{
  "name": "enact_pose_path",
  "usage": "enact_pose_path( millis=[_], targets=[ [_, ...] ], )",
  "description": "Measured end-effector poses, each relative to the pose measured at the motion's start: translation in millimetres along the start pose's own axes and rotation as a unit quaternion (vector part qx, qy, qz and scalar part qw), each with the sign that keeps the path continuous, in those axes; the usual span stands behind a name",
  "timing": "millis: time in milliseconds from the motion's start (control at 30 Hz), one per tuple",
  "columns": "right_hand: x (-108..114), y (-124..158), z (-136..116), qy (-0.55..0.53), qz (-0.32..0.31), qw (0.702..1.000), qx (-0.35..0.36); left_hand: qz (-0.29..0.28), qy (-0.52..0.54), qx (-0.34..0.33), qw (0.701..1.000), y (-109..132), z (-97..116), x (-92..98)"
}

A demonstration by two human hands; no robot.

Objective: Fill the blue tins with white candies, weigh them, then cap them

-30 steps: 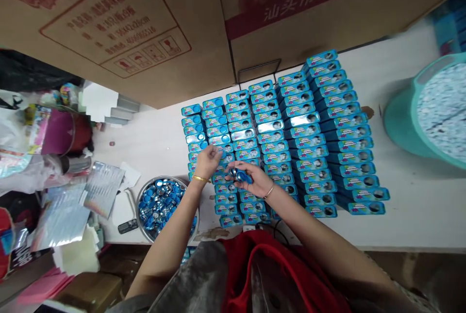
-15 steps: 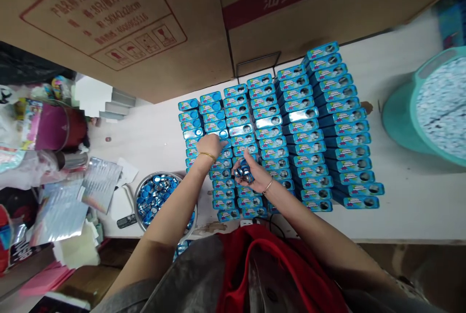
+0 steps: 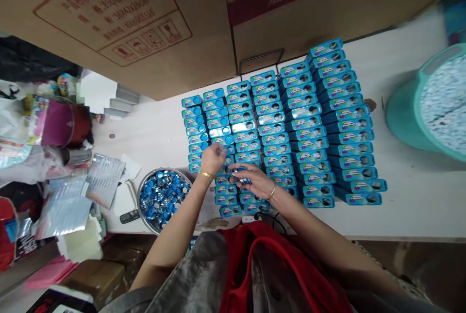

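Some small round blue caps (image 3: 237,173) sit at the tips of our right hand (image 3: 255,181). The fingers on that hand are pressed close together and curl in, pinching the caps. Our left hand (image 3: 213,160) is just to the left of those fingertips. Its fingers are bunched together above the tins, and we cannot tell if they pinch anything.

Under both hands are many rows of blue tins (image 3: 291,157), packed close together. Each tin has small round pictures on top. The tins stand on a white table (image 3: 411,206).

To the left of our left fingers is a steel bowl (image 3: 139,200) full of blue and silver caps (image 3: 163,196). Past the bowl lie shiny plastic bags (image 3: 104,179). Far to the right of our fingers is a teal tub (image 3: 400,123). Above our fingers are big brown cardboard boxes (image 3: 120,26) with red printing. Below them is the red cloth (image 3: 240,264) on our front.
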State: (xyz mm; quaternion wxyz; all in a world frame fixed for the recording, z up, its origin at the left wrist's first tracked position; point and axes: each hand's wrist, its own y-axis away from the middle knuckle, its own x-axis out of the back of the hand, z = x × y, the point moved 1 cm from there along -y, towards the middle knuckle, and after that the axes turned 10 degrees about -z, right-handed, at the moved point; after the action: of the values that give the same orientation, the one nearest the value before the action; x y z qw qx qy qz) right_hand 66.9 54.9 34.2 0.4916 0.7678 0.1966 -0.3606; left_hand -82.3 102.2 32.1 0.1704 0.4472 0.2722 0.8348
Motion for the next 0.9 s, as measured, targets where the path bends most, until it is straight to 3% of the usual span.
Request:
enact_pose_path(
  millis=[200, 367, 500, 567, 667, 700, 767, 900],
  targets=[
    [15, 3, 0, -0.010, 0.032, 0.999, 0.008, -0.053, -0.107, 0.101, 0.988, -40, 3, 9.9],
    [15, -3, 0, -0.045, 0.029, 0.999, 0.007, -0.057, -0.136, 0.104, 0.984, -41, 10, 11.1],
    [13, -6, 3, -0.061, 0.035, 0.997, 0.013, -0.037, -0.092, 0.012, 0.995, -2, 11, 6.7],
    [12, -5, 6, -0.058, 0.046, 0.997, 0.022, -0.040, -0.011, -0.109, 0.993, 25, 9, -1.0],
    [8, -1, 12, -0.035, 0.063, 0.997, 0.034, -0.019, 0.077, -0.258, 0.963, 58, 5, -14.4],
    [7, 0, 14, -0.024, 0.072, 0.996, 0.040, -0.012, 0.075, -0.253, 0.964, 63, 3, -18.6],
    [5, 3, 17, 0.001, 0.095, 0.994, 0.058, -0.006, 0.055, -0.176, 0.983, 63, -2, -24.7],
    [9, 8, 19, 0.051, 0.139, 0.985, 0.092, -0.006, 0.003, -0.003, 1.000, 36, -7, -25.0]
  ],
)
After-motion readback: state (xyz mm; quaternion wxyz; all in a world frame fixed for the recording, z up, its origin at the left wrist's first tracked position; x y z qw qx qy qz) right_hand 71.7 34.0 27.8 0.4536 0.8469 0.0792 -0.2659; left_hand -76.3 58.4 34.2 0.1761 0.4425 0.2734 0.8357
